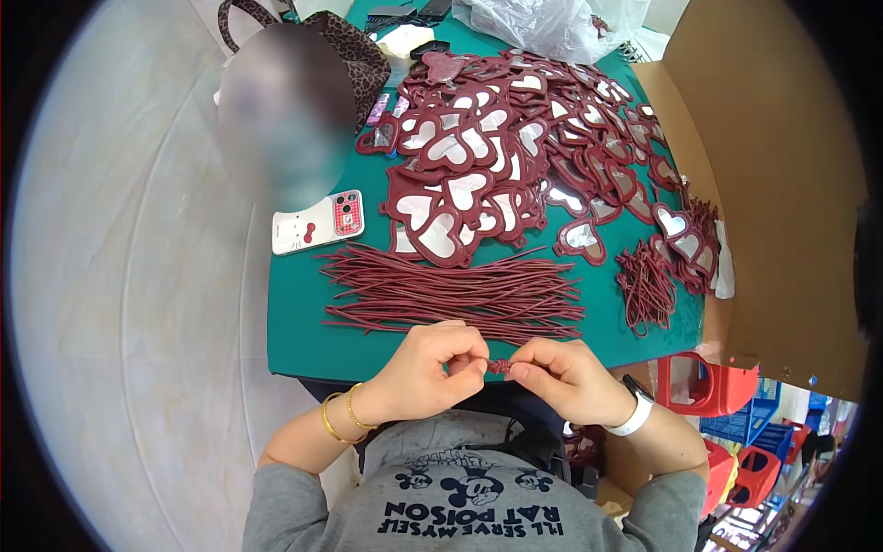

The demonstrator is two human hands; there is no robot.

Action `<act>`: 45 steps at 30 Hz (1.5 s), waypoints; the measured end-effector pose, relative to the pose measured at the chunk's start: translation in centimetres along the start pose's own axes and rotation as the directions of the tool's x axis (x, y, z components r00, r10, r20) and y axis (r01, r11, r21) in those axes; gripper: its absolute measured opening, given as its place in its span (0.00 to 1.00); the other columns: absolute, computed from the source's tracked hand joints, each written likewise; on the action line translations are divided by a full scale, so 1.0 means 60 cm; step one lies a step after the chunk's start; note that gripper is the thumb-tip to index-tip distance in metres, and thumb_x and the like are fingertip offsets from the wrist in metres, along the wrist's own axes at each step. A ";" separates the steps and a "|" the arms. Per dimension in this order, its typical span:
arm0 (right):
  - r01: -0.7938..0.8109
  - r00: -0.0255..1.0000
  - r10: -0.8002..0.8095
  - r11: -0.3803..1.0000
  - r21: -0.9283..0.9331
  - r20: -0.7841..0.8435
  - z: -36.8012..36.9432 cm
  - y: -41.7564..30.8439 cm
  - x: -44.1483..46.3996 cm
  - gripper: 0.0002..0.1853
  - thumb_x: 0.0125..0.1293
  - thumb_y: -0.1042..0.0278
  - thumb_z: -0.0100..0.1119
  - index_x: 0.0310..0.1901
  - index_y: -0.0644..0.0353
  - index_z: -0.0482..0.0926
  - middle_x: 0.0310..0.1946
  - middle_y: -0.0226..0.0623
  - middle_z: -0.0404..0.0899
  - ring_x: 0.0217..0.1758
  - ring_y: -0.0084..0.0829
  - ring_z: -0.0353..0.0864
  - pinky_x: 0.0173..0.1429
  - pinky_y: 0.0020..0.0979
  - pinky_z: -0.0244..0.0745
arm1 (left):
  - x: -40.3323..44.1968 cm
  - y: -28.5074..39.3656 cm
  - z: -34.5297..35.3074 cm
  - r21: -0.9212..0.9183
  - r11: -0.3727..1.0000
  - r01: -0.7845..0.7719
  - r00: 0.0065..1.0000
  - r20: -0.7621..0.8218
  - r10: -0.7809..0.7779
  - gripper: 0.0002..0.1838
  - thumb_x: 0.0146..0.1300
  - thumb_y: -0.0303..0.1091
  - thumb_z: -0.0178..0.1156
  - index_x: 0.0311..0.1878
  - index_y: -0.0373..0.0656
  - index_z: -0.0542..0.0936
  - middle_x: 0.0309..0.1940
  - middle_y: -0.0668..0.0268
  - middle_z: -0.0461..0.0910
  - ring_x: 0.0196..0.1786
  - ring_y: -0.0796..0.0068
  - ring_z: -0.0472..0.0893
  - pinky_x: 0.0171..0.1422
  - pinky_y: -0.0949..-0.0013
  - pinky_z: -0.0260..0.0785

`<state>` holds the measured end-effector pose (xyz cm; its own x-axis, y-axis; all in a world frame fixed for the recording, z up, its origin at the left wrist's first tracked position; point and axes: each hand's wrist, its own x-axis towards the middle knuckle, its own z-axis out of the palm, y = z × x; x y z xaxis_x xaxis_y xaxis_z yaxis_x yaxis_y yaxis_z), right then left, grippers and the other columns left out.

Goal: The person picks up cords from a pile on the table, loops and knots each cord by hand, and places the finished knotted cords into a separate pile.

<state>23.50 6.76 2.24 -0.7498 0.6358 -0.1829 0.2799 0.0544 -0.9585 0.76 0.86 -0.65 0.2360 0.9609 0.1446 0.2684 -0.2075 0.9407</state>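
So the biggest thing here is a green-topped table (299, 317), with a tall brown cardboard panel (773, 166) standing along its right side. A pretty massive heap of dark red, heart-shaped pieces with shiny heart-shaped centres (446, 152) covers the far half. In front of it lies a loose bundle of thin dark red cords (451, 293), long axis running left to right, just beyond both hands, and a smaller bunch of looped dark red cords (646, 285) sits over to the right. Down at the near edge, the left hand (432, 363) is closed, thumb and forefinger pinching one end of a small knotted piece of dark red cord (499, 366), while the right hand (566, 373) pinches the other end. That little piece sits straight between the fingertips, long axis running hand to hand, so honestly neither hand is nearer. Its finer twists are too small to make out.
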 end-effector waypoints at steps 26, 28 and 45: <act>0.279 0.959 -0.268 0.948 -0.151 0.090 0.015 -0.023 -0.017 0.05 0.67 0.70 0.65 0.35 0.61 0.81 0.21 0.34 0.77 0.17 0.32 0.74 0.23 0.31 0.66 | 0.017 0.029 -0.053 0.351 0.753 -0.557 0.824 0.348 0.448 0.14 0.60 0.47 0.71 0.37 0.48 0.82 0.29 0.74 0.77 0.37 0.77 0.76 0.45 0.68 0.64; 0.439 0.886 -0.457 0.769 -0.465 0.080 0.008 -0.018 -0.003 0.05 0.64 0.69 0.68 0.34 0.58 0.81 0.18 0.30 0.73 0.16 0.30 0.72 0.22 0.31 0.64 | 0.024 0.034 -0.058 0.335 0.790 -0.513 0.850 0.327 0.413 0.16 0.59 0.49 0.72 0.40 0.49 0.84 0.31 0.74 0.78 0.39 0.78 0.77 0.45 0.68 0.63; 0.709 0.657 -0.625 0.326 -0.625 0.420 -0.005 -0.075 0.004 0.09 0.56 0.62 0.70 0.33 0.53 0.80 0.16 0.21 0.64 0.15 0.18 0.67 0.20 0.25 0.61 | 0.000 0.096 -0.082 0.449 0.687 -0.571 0.804 0.474 0.359 0.16 0.60 0.48 0.69 0.27 0.50 0.76 0.21 0.76 0.70 0.31 0.75 0.71 0.40 0.68 0.59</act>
<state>22.23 6.88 6.56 -0.9199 0.0606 0.3873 -0.0660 0.9500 -0.3053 -2.29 0.56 6.31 0.7289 0.6114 0.3081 0.4690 -0.7738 0.4258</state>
